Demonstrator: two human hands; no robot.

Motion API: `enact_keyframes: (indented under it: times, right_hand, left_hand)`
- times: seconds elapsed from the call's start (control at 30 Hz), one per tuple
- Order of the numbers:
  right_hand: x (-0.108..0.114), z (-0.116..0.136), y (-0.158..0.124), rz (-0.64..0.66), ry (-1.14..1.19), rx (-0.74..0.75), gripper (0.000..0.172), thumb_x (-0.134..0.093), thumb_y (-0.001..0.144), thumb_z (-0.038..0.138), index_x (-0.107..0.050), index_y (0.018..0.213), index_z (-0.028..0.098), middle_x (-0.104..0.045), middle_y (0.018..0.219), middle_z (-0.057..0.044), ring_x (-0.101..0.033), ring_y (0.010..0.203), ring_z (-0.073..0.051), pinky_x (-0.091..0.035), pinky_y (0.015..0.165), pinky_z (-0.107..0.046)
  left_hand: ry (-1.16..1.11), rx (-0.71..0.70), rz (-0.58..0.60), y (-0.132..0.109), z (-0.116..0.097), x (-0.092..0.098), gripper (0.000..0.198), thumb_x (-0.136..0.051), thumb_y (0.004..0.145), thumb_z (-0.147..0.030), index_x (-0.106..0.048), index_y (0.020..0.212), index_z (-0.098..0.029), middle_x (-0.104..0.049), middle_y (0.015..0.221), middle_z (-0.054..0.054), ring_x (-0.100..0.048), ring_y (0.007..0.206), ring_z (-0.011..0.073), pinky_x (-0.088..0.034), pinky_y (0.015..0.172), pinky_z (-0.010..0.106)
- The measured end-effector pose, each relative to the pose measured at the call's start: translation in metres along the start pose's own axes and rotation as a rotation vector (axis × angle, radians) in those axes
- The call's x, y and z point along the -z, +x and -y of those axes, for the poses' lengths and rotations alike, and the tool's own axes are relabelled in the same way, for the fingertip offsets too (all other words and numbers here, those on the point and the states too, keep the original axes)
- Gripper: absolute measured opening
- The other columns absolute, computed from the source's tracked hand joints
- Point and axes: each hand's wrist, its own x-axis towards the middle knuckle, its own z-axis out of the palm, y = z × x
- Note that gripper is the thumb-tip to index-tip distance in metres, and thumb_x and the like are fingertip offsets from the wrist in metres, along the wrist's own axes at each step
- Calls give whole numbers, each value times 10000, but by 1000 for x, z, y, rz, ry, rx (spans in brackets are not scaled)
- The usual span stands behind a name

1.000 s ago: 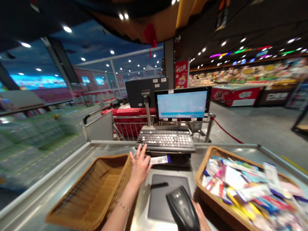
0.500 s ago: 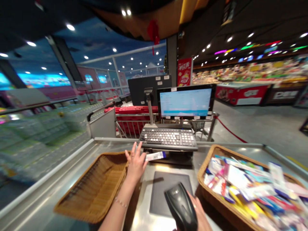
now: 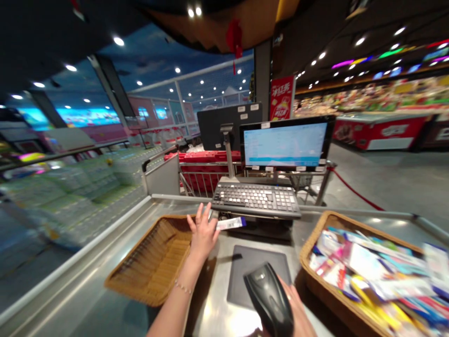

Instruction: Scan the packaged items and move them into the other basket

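Clamped around a black handheld barcode scanner [image 3: 268,297], the right hand [image 3: 298,313] holds it above a dark mat [image 3: 256,271], while the left hand [image 3: 203,236] stands open, fingers spread, just beside a small white-and-blue packet [image 3: 230,223] at the front of a keyboard [image 3: 256,199]. A careless sweep of those fingers could knock the packet under the keyboard. A steel counter [image 3: 87,295] carries a wicker basket [image 3: 150,260] and another basket [image 3: 308,252] heaped with packets, below a monitor [image 3: 286,142], with red supermarket freezers [image 3: 380,131] beyond.
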Motion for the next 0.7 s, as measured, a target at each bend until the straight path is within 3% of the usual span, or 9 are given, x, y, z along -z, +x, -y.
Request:
enact_keyframes:
  times: [0.13,0.4,0.6,0.7]
  right_hand:
    - [4,-6,2,61,34,84,711,-645,737,339,-452,1400,165,-498,1424,-188,-458,1312,-402,-427,1030,-576]
    - [3,-7,3,76,58,109,724,-662,728,385,-465,1399,196,-539,1390,-173,-496,1283,-394,-442,1026,-555]
    - [-8,-8,-1,28,17,103,699,-629,771,403,-461,1391,126,-511,1408,-203,-445,1329,-384,-368,1084,-568]
    - [-9,-10,0,92,10,148,722,-671,743,435,-476,1390,181,-540,1388,-176,-486,1296,-386,-427,1043,-554]
  left_hand:
    - [4,14,1,-1,3,4,93,-644,782,-244,-656,871,-221,-350,1539,125,-198,1453,384,-103,1074,758]
    - [29,60,11,-6,13,6,112,-638,793,-243,-661,900,-219,-342,1544,122,-189,1455,382,-116,1070,762]
    - [38,97,12,-11,21,5,138,-646,787,-239,-662,923,-219,-333,1549,116,-178,1457,385,-132,1061,770]
    - [40,114,14,-13,24,6,148,-652,781,-235,-666,927,-221,-341,1545,119,-180,1456,390,-132,1058,772]
